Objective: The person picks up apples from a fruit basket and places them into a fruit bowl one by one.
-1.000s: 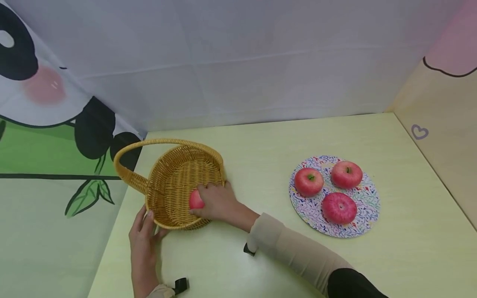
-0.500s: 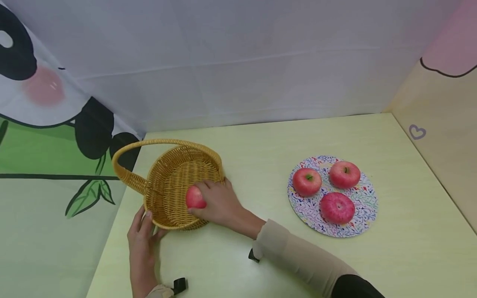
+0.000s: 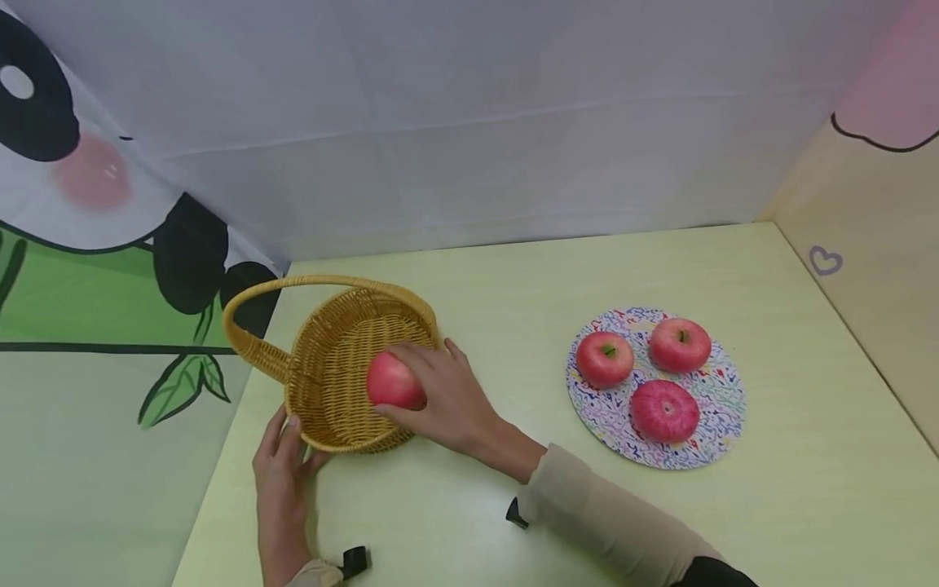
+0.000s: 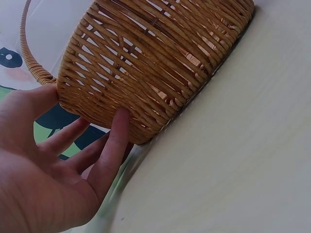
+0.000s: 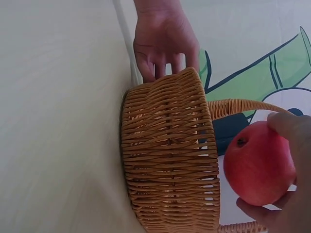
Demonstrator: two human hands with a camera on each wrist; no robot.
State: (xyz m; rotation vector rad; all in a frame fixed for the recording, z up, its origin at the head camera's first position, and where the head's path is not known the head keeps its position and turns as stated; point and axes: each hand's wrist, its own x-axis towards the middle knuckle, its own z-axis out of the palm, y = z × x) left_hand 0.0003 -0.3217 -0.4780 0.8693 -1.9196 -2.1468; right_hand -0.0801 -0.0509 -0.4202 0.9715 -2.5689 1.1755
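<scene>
A red apple [image 3: 394,381] is gripped in my right hand [image 3: 458,399], raised over the right side of a woven wicker basket [image 3: 345,383]. In the right wrist view, the apple [image 5: 260,162] is above the basket's rim, with thumb and fingers around it. My left hand [image 3: 282,481] touches the basket's near left outside wall. In the left wrist view, the fairly straight, spread fingers of that hand [image 4: 53,165] rest against the wickerwork [image 4: 141,63]. The basket stands on the table with its arched handle [image 3: 330,281] up. No other fruit shows inside it.
To the right lies a round patterned plate [image 3: 597,424] bearing three red apples, among them a front one [image 3: 663,411]. A pale fabric wall [image 3: 513,163] closes off the table's back edge. Printed panels stand along both sides of the pale table [image 3: 499,302].
My right hand has lifted the apple from inside the basket, slightly upward and to the right, so more of it shows. The left hand, basket and plate have stayed in place.
</scene>
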